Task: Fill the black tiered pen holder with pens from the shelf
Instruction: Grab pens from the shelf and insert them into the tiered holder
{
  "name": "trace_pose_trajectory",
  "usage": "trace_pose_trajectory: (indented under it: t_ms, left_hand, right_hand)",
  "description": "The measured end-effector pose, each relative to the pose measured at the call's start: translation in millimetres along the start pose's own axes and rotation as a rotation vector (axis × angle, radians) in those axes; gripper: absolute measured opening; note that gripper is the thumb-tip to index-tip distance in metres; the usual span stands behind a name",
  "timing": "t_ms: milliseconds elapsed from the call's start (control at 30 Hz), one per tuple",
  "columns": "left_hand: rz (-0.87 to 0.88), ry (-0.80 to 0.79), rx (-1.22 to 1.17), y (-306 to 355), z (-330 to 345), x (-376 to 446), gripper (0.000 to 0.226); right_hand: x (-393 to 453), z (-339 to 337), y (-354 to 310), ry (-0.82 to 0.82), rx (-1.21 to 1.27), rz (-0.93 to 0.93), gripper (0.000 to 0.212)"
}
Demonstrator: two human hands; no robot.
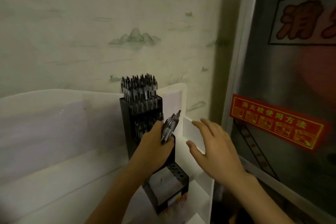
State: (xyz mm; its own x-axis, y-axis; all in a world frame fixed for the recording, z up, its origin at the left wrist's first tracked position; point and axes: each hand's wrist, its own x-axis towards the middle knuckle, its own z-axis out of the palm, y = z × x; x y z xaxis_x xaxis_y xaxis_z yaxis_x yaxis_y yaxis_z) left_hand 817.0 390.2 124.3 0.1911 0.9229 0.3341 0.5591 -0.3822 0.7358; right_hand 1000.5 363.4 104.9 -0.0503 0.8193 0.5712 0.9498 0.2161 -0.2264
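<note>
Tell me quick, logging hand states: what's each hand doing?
Left hand: gripping a small bunch of dark pens.
Right hand: open, fingers spread, holding nothing.

We are standing in what is looking like a shop: a white display shelf (195,152) against mountain-print wallpaper (134,37), beside a steel fire-hydrant cabinet (291,78) bearing a red instruction sticker (276,121).

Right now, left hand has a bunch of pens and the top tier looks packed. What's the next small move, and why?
Probably lower the pens in the left hand toward the bottom tier's holes, which look empty, while the top tier is crowded. The right hand, open and holding nothing, could then feed them in singly.
</note>
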Motion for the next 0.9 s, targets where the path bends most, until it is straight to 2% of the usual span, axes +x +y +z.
trace_pose_trajectory:
  t_ms: [100, 233, 367, 400, 500, 600, 800, 900]
  left_hand:
    - [-0.04, 0.026, 0.007, -9.8, 6.8, 17.2, 0.009]
    - [-0.074, 0.038, 0.017, -16.6, 14.6, 27.4, 0.013]
    - [-0.087, 0.09, 0.027, -19.7, 18.3, 35.3, 0.012]
    - [-0.088, 0.096, 0.033, -19.1, 19.5, 36.6, 0.012]
    - [-0.116, 0.126, 0.063, -17.2, 22.5, 39.5, 0.012]
    - [-0.18, 0.149, 0.136, -18.4, 24.0, 39.7, 0.015]
    - [-0.268, 0.194, 0.231, -24.9, 25.4, 42.1, 0.021]
    - [-0.301, 0.215, 0.246, -28.9, 24.3, 40.7, 0.021]
  right_hand:
    - [19.9, 15.9, 11.0, -0.027, 0.058, -0.015, 0.055]
    - [41.4, 34.5, 16.1, -0.076, 0.268, -0.023, 0.046]
    - [68.8, 40.0, 6.7, -0.09, 0.755, 0.135, 0.01]
    - [76.3, 40.0, 4.0, -0.12, 0.881, 0.181, 0.007]
    - [97.1, 41.8, -0.4, -0.275, 1.175, 0.285, 0.019]
    - [111.2, 45.4, -0.8, -0.374, 1.295, 0.342, 0.028]
    - [130.8, 57.8, 2.0, -0.526, 1.468, 0.389, 0.017]
    - [144.2, 60.1, 4.3, -0.49, 1.549, 0.405, 0.009]
